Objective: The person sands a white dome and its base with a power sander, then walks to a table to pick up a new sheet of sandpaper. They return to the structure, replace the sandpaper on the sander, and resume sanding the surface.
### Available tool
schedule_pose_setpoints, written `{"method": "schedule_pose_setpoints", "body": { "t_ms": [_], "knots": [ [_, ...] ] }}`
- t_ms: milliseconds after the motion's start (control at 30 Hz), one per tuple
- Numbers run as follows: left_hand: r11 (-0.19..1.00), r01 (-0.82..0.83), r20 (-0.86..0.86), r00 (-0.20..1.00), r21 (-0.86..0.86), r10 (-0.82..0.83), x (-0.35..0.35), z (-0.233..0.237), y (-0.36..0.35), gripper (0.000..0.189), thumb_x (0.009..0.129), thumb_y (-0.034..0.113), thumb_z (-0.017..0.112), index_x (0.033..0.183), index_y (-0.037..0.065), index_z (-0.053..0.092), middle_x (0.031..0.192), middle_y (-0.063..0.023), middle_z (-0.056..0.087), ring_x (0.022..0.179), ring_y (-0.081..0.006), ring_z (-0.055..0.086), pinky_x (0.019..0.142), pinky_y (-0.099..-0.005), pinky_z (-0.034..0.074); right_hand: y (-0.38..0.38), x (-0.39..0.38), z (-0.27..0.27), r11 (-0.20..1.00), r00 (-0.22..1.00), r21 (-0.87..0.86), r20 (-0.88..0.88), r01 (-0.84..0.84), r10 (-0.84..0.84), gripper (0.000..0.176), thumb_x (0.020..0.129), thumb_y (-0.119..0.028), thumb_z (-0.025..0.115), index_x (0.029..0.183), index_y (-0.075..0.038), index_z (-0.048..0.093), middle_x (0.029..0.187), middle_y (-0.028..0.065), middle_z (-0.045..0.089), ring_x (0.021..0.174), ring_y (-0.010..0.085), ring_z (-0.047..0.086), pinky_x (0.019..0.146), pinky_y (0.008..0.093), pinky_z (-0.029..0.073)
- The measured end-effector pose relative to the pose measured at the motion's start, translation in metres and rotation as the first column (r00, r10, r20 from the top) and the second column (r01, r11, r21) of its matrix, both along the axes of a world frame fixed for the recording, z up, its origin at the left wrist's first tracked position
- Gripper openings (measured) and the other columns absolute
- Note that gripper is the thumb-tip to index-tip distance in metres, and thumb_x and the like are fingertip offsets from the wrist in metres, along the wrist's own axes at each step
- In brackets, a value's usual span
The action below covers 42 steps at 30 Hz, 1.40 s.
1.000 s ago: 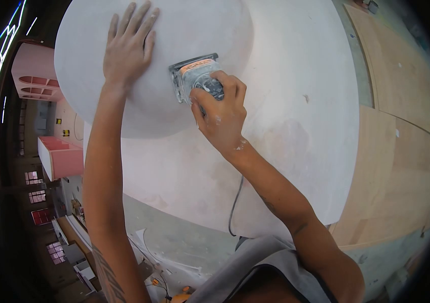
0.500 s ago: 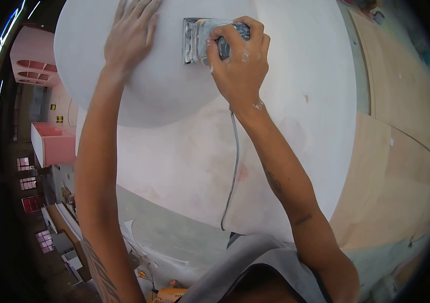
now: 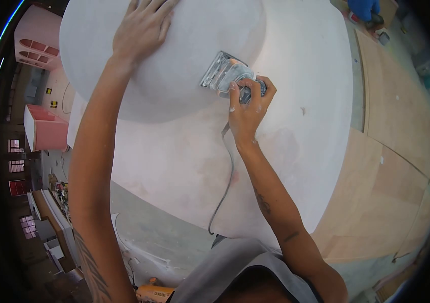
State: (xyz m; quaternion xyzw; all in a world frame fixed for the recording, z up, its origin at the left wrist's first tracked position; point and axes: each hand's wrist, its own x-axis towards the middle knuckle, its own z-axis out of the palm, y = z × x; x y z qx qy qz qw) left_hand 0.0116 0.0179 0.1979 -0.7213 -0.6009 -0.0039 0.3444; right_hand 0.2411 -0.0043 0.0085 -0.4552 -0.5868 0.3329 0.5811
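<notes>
In my right hand (image 3: 251,112) is a dust-covered electric sander (image 3: 227,74), fingers wrapped round its dark rear body. The sander's flat pad lies against the rounded white form (image 3: 184,96), near its lower right edge. A grey cord (image 3: 232,174) runs from the sander down toward my body. My left hand (image 3: 143,33) rests flat on the same form, up and to the left, with its fingers stretched out and holding nothing; the fingertips reach the top edge of the view. Beneath the form spreads a larger white panel (image 3: 295,146) with faint pinkish patches.
Light wooden boards (image 3: 396,156) lie along the right. Part of a person in blue (image 3: 363,9) shows at the top right. Pink cabinets (image 3: 51,129) stand at the left, and a yellow machine (image 3: 154,294) sits by my body at the bottom.
My right hand has moved the sander down and to the right, and the sander is now turned at a slant. My left hand stays flat, slightly further right in view.
</notes>
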Motion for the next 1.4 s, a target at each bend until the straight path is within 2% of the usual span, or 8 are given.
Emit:
{"method": "schedule_pose_setpoints", "body": {
  "t_ms": [133, 267, 533, 633, 733, 867, 1000, 1400],
  "knots": [
    [1.0, -0.022, 0.036, 0.999, -0.021, 0.023, -0.004, 0.003, -0.003, 0.054, 0.096, 0.013, 0.056, 0.15, 0.006, 0.055, 0.161, -0.0109, 0.049, 0.156, -0.0278, 0.035, 0.133, -0.0499, 0.016, -0.002, -0.004, -0.013, 0.997, 0.991, -0.081, -0.134, -0.02, 0.009, 0.015, 0.093, -0.02, 0.078, 0.098, -0.008, 0.072, 0.136, 0.0171, 0.047, 0.126, 0.0371, 0.049, 0.1, 0.0471, 0.046],
    [1.0, -0.002, 0.041, 0.999, -0.022, 0.002, 0.003, -0.006, -0.007, 0.058, 0.094, 0.011, 0.057, 0.151, 0.006, 0.054, 0.161, -0.0114, 0.049, 0.157, -0.0281, 0.035, 0.134, -0.0498, 0.015, 0.004, 0.0, -0.003, 1.0, 0.997, 0.0, -0.075, 0.018, -0.018, 0.012, 0.091, -0.019, 0.078, 0.097, -0.01, 0.073, 0.134, 0.0163, 0.05, 0.123, 0.0358, 0.05, 0.099, 0.0473, 0.046],
    [0.997, 0.071, 0.228, 0.971, 0.007, -0.071, 0.008, -0.005, -0.013, 0.062, 0.089, 0.007, 0.059, 0.151, 0.005, 0.052, 0.158, -0.0142, 0.05, 0.154, -0.0291, 0.04, 0.134, -0.0501, 0.018, 0.049, -0.018, 0.088, 0.877, 0.978, 0.479, 0.195, -0.03, -0.073, 0.019, 0.08, -0.016, 0.079, 0.098, -0.022, 0.076, 0.126, 0.0074, 0.058, 0.11, 0.0341, 0.054, 0.068, 0.0425, 0.055],
    [0.994, 0.099, 0.301, 0.948, 0.042, -0.107, 0.006, -0.006, -0.013, 0.06, 0.09, 0.008, 0.059, 0.149, 0.004, 0.053, 0.156, -0.0143, 0.052, 0.152, -0.0291, 0.042, 0.133, -0.0502, 0.021, 0.067, -0.023, 0.111, 0.856, 0.969, 0.515, 0.231, -0.041, -0.092, 0.021, 0.081, -0.019, 0.079, 0.101, -0.023, 0.077, 0.124, 0.007, 0.058, 0.108, 0.0335, 0.055, 0.067, 0.0428, 0.056],
    [0.991, 0.114, 0.347, 0.929, 0.067, -0.131, 0.001, -0.008, -0.011, 0.058, 0.091, 0.009, 0.059, 0.148, 0.003, 0.053, 0.155, -0.0143, 0.053, 0.151, -0.0291, 0.043, 0.132, -0.0503, 0.024, 0.076, -0.02, 0.121, 0.886, 0.962, 0.458, 0.268, -0.071, -0.061, 0.036, 0.082, -0.023, 0.079, 0.117, -0.019, 0.073, 0.126, 0.0087, 0.057, 0.109, 0.0337, 0.056, 0.074, 0.044, 0.056],
    [0.988, 0.127, 0.198, 0.97, 0.086, -0.142, 0.001, -0.01, -0.006, 0.05, 0.091, 0.01, 0.06, 0.14, 0.003, 0.059, 0.147, -0.015, 0.058, 0.148, -0.0291, 0.047, 0.13, -0.0501, 0.027, 0.074, -0.007, 0.096, 0.901, 0.955, 0.422, 0.293, -0.098, -0.034, 0.048, 0.084, -0.025, 0.079, 0.129, -0.013, 0.066, 0.129, 0.0111, 0.054, 0.114, 0.0342, 0.056, 0.084, 0.0475, 0.055],
    [0.985, 0.132, 0.122, 0.982, 0.111, -0.145, 0.003, -0.011, -0.004, 0.042, 0.092, 0.012, 0.06, 0.133, 0.002, 0.064, 0.143, -0.0149, 0.06, 0.145, -0.0287, 0.05, 0.128, -0.05, 0.03, 0.053, 0.013, 0.057, 0.93, 0.943, 0.35, 0.333, -0.115, -0.008, 0.045, 0.087, -0.027, 0.079, 0.127, -0.01, 0.066, 0.13, 0.0127, 0.053, 0.116, 0.0349, 0.055, 0.089, 0.0479, 0.054],
    [0.983, 0.132, 0.109, 0.983, 0.127, -0.146, -0.004, -0.003, -0.004, 0.038, 0.096, 0.015, 0.059, 0.131, 0.003, 0.065, 0.142, -0.0168, 0.061, 0.142, -0.0315, 0.052, 0.126, -0.0519, 0.033, 0.033, 0.024, 0.001, 0.988, 0.985, -0.104, 0.112, -0.118, 0.129, 0.047, 0.098, -0.027, 0.071, 0.132, 0.001, 0.053, 0.132, 0.0182, 0.047, 0.124, 0.0365, 0.053, 0.099, 0.0464, 0.049]
  ]
}}
